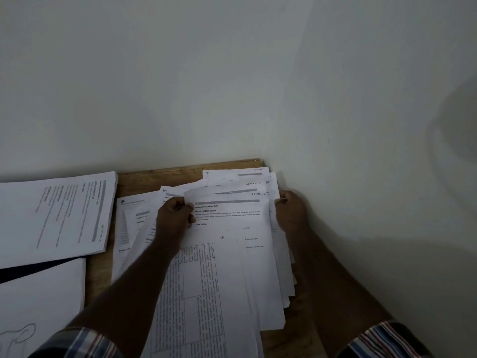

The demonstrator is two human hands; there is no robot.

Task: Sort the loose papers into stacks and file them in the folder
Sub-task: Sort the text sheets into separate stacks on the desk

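Observation:
A loose, fanned pile of printed white papers (232, 254) lies on the wooden table in the corner by the wall. My left hand (174, 218) pinches the top-left edge of an upper sheet headed with a grey bar. On the right, my right hand (290, 210) grips the pile's top-right edge, fingers curled round several sheets. At the left lies a neater stack of printed papers (59, 215), turned sideways. Under that stack a dark folder (31, 271) shows as a thin strip.
The wooden table (154, 177) ends at a pale wall behind and to the right. A white sheet with a faint line drawing (38, 306) lies at the lower left. Bare wood shows between the two groups of paper.

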